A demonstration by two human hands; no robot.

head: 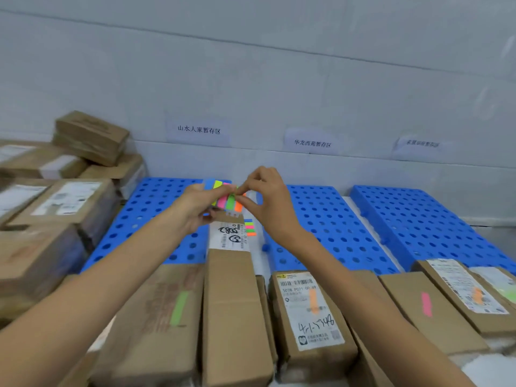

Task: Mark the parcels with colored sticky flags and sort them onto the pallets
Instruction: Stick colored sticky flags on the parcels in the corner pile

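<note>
Your left hand (195,208) grips the flag pad (223,196) from below, fingers curled round it, colours fanned toward you so you can pick one. Your right hand (268,202) pinches thumb+index at the pad's green/orange end; can't tell which flag. Looks like a peel, not yet stuck on anything.

You hold the pad right above the long parcel (231,289), near its label (229,236), so that's prob. the target. I see no flag stuck on its top. A 2nd flag strip (250,227) sits at the label's right edge; on the box or beside it, can't tell.

Neighbours are already marked: green-flag parcel (156,317), orange-flag parcel (310,308), pink-flag parcel (424,305).

Room: left pallet (150,208), mid pallet (321,219) and right pallet (418,219) show bare decks, wall signs (198,129) behind them. The front row is packed edge to edge, so lift straight up. The parcel stack (55,205) crowds the left pallet's left edge.
</note>
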